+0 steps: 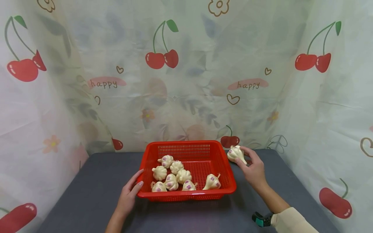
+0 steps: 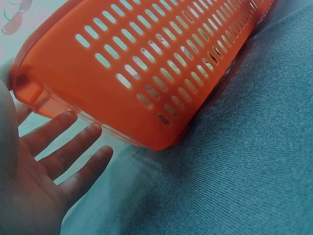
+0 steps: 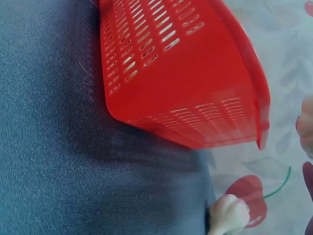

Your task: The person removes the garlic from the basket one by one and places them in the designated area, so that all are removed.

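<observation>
A red plastic basket (image 1: 186,193) with slotted sides stands on the dark table and holds several garlic bulbs (image 1: 171,182) with purple patches. Most of them are gathered on its left side; one bulb (image 1: 212,182) lies apart at the front right. My left hand (image 1: 127,196) rests against the basket's left rim, and its spread fingers (image 2: 80,178) show straight in the left wrist view. Beside the basket's back right corner, my right hand (image 1: 254,168) pinches a garlic bulb (image 1: 235,154) between thumb and fingers. A garlic bulb (image 3: 229,214) shows low in the right wrist view.
The grey-blue cloth-covered table (image 1: 93,191) reaches to a curtain (image 1: 186,106) printed with cherries, which hangs at the back and both sides. A black and teal device (image 1: 260,220) sits by my right sleeve (image 1: 292,220).
</observation>
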Demonstrator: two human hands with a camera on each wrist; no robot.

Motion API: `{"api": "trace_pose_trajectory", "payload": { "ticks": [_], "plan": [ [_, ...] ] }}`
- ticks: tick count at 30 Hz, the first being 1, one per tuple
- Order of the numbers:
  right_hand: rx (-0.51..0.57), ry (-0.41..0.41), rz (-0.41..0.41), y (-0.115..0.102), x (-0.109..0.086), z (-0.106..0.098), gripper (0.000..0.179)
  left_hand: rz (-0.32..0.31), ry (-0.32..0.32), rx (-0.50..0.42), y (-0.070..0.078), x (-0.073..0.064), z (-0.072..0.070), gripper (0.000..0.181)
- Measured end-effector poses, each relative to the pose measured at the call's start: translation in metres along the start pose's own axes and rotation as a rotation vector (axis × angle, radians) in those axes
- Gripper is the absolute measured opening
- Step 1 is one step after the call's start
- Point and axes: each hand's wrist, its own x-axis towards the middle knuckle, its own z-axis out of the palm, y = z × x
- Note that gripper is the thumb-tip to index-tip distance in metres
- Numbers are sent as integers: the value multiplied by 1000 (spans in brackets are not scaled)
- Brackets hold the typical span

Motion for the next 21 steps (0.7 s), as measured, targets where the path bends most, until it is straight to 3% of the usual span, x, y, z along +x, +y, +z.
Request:
{"api": "trace_pose_trajectory", "payload": {
  "ticks": [8, 21],
  "plan": [
    [-5, 85, 126, 45, -10, 5, 45, -13, 0, 4, -1, 1, 0, 46],
    [-114, 140, 179, 84, -26, 5, 45, 3, 4, 10, -2, 1, 0, 46]
  ]
}}
